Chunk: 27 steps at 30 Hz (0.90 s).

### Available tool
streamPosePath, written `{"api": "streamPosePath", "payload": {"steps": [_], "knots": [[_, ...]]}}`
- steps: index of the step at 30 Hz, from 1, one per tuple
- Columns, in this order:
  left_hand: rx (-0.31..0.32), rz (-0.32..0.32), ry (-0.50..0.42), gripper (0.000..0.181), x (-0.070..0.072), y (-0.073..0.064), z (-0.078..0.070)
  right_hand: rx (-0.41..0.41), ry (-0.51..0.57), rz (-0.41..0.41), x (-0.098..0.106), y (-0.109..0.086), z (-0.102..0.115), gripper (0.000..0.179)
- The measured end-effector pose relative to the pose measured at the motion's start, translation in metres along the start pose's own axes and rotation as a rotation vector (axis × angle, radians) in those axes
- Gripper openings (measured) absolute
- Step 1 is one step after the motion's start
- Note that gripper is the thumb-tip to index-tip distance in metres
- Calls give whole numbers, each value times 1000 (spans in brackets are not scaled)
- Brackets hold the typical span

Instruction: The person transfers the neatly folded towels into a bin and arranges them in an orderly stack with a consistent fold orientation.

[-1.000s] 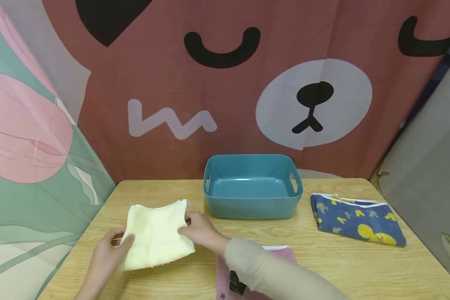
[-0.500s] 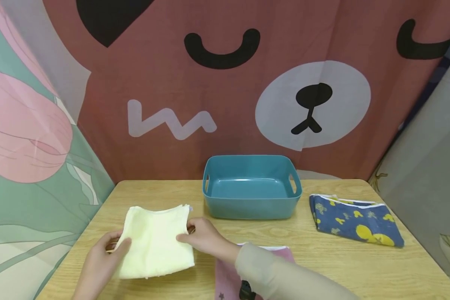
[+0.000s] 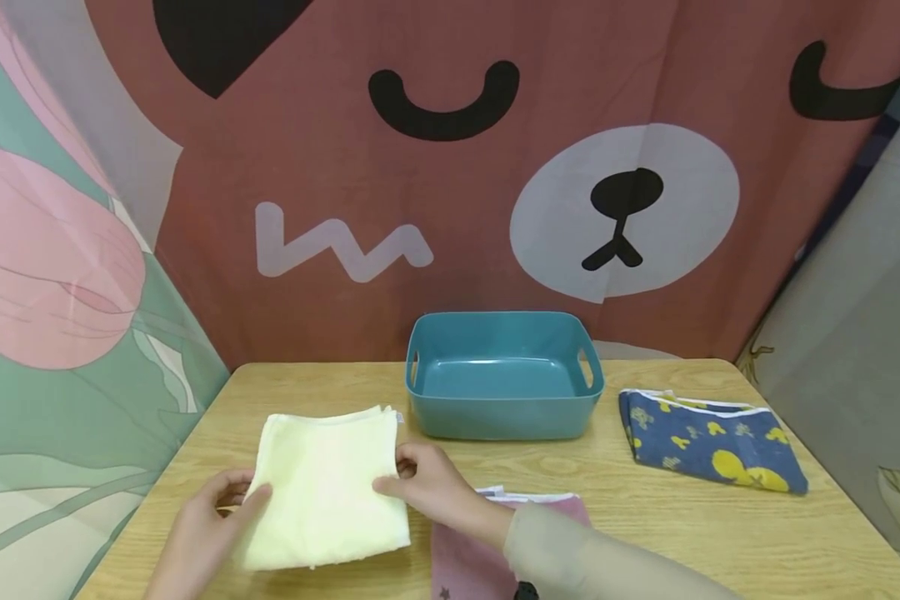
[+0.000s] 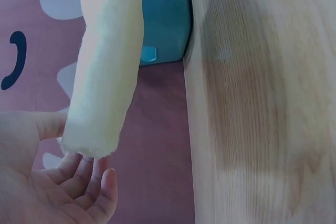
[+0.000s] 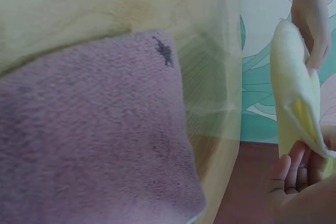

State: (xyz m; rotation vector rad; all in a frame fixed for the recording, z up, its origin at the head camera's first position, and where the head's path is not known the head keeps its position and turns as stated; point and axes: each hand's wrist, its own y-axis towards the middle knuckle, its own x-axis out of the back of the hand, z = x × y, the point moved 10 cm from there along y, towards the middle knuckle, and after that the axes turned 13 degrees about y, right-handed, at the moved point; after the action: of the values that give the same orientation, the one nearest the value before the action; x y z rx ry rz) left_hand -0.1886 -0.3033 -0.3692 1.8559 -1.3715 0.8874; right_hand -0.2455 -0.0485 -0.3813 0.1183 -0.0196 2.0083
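A folded pale yellow towel [image 3: 326, 492] is held up by both hands over the left part of the table. My left hand [image 3: 213, 517] pinches its left edge, thumb in front and fingers behind. At the opposite edge my right hand [image 3: 435, 487] grips it the same way. In the left wrist view the towel [image 4: 105, 72] hangs between thumb and fingers as a thick fold. The right wrist view shows the folded layers of the towel [image 5: 294, 77] with a gap between them. Below the right forearm lies a pink towel [image 3: 468, 558], partly hidden by the sleeve.
A teal basin [image 3: 502, 417] with handle holes stands at the table's back middle, nothing visible inside. To its right lies a folded blue towel [image 3: 712, 442] with yellow patterns. The wooden table [image 3: 645, 542] meets a printed bear curtain [image 3: 330, 317] behind.
Both hands have shifted slightly right and toward the front with the yellow towel, which now looks flatter and squarer. The right sleeve uncovers more of the pink towel.
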Motion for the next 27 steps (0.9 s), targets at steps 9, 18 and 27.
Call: {"api": "streamPosePath", "payload": {"steps": [9, 18, 27], "knots": [[-31, 11, -4, 28, -9, -8, -15, -35, 100, -14, 14, -17, -8, 23], [-16, 77, -72, 31, -19, -10, -29, -43, 126, -42, 33, -31, -8, 39], [-34, 123, -136, 29, -39, -6, -42, -60, 89, -70, 57, -38, -13, 44]]}}
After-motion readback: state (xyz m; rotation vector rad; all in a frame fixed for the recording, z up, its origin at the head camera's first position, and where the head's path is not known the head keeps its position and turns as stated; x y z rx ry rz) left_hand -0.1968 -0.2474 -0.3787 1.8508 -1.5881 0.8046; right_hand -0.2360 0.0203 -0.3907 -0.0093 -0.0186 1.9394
